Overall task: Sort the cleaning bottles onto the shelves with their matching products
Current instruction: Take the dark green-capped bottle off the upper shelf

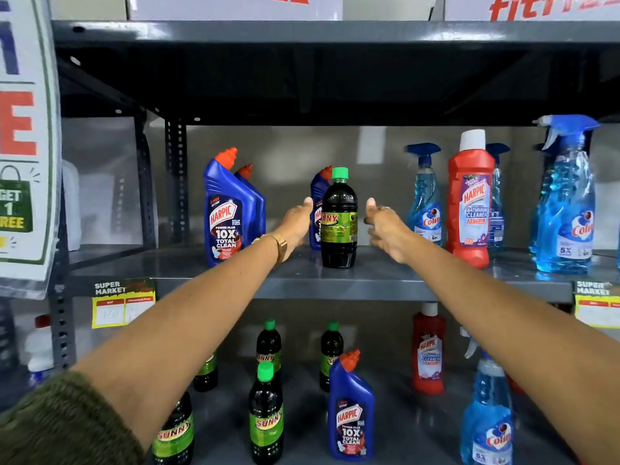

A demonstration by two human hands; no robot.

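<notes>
A dark Sunny bottle (pixel 339 223) with a green cap stands upright on the middle shelf (pixel 369 280), just in front of a blue Harpic bottle. My left hand (pixel 297 223) is open beside its left flank, thumb up, a small gap between them. My right hand (pixel 385 226) is open to its right, also apart from it. Two blue Harpic toilet cleaners (pixel 224 213) stand further left. A red Harpic bathroom cleaner (pixel 469 203) and blue Colin sprays (pixel 563 203) stand to the right.
The lower shelf holds several Sunny bottles (pixel 266 414), one blue Harpic (pixel 350 414), a red Harpic (pixel 427 354) and a Colin spray (pixel 488 417). Price tags (pixel 122 305) hang on the shelf edge. A promo sign (pixel 23 135) hangs at left. The upper shelf (pixel 302 31) overhangs.
</notes>
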